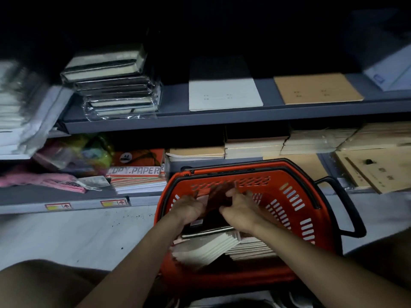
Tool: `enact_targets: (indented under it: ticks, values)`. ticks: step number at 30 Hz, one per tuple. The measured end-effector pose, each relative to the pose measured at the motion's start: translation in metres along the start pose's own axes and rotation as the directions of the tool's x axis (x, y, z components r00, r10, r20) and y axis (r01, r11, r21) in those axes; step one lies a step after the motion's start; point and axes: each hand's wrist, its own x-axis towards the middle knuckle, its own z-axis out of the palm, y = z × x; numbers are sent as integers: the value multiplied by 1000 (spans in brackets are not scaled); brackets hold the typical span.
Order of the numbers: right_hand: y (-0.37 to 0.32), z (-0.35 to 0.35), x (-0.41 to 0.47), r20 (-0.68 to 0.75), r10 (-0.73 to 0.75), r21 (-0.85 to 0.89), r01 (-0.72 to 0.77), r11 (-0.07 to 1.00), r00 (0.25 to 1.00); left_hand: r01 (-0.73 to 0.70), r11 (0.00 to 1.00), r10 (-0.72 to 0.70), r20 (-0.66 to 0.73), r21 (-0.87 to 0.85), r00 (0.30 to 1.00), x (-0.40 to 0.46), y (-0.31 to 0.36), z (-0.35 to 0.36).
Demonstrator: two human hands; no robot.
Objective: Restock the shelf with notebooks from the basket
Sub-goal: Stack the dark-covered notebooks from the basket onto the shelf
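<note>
Head view: both hands, left (189, 207) and right (241, 211), pinch a dark notebook (216, 202) (blurred) inside the basket (295, 192), shelf (175, 98) up ahead.

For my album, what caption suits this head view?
Both hands, left hand and right hand, grip dark notebooks inside a red basket beside stocked shelves.

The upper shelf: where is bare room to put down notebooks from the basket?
On the upper shelf, bare strips lie between the wrapped black stack and the white pad, and between that pad and the brown pad. The left end is crowded. Both hands, left hand and right hand, are in the red basket.
</note>
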Motion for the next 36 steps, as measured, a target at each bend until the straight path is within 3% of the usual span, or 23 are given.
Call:
enact_targets:
  ticks: [9, 12, 16, 19, 21, 27, 32, 36]
  values:
    - [-18, -34, -74, -209, -175, 96, 199, 975, 962, -191, 979, 202, -198, 74, 959, -77, 23, -33]
    - [-28, -38, -100, -358, -243, 127, 305, 944, 901, -285, 950, 312, -332, 128, 890, -108, 26, -45]
    - [-43, -47, -122, -509, -299, 187, 443, 877, 807, -413, 908, 391, -503, 74, 770, -142, 36, -68]
    - [-54, -59, -133, -583, -331, 224, 539, 812, 742, -473, 880, 396, -587, 25, 706, -168, 47, -88]
    - [-65, -69, -138, -616, -353, 238, 593, 769, 704, -496, 867, 364, -616, -49, 698, -177, 51, -100]
    - [-105, -95, -140, -693, -426, 177, 710, 682, 582, -682, 652, 352, -664, -332, 660, -189, 62, -130]
    - [-141, -108, -124, -696, -543, 19, 767, 641, 470, -791, 495, 442, -680, -360, 585, -185, 75, -165]
    - [-169, -116, -101, -600, -628, -21, 775, 632, 496, -862, 418, 546, -680, -285, 489, -170, 80, -195]
